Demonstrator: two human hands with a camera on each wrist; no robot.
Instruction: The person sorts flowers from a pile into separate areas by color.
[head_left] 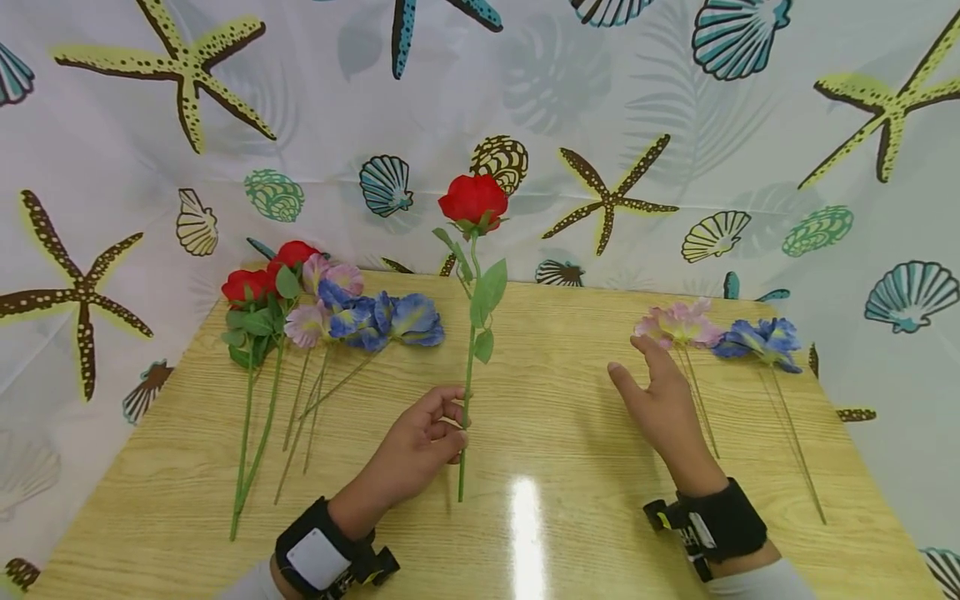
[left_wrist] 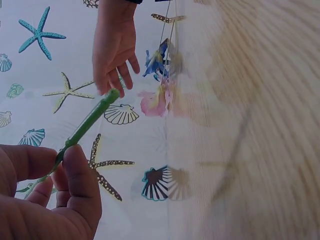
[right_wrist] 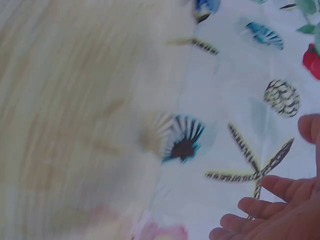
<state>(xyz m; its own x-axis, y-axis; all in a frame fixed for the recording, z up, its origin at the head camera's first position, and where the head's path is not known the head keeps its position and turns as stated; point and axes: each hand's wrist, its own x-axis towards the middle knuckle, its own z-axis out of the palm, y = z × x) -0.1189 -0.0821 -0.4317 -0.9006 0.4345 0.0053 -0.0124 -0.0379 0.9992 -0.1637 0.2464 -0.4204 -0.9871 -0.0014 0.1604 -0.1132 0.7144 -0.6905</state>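
- The left hand (head_left: 408,454) pinches the green stem of a red rose (head_left: 486,296) between thumb and fingers, in the lower part of the stem.
- This rose is held upright above the middle of the tabletop (head_left: 570,400), with its bloom at the top.
- The right hand (head_left: 667,412) is spread, with the thumb apart from the fingers, and it holds nothing.
- Near the right hand there is a pink flower (head_left: 678,323), and just beside this one, a blue flower (head_left: 761,340); both have thin stems.
- On the left side of the tabletop lie two red roses (head_left: 251,287), and beside them pink flowers (head_left: 306,325) and blue flowers (head_left: 416,319), their stems partly crossed.
- Behind the tabletop hangs a white cloth (head_left: 450,108), printed with starfish and shells.
- Each wrist wears a black band (head_left: 723,521).
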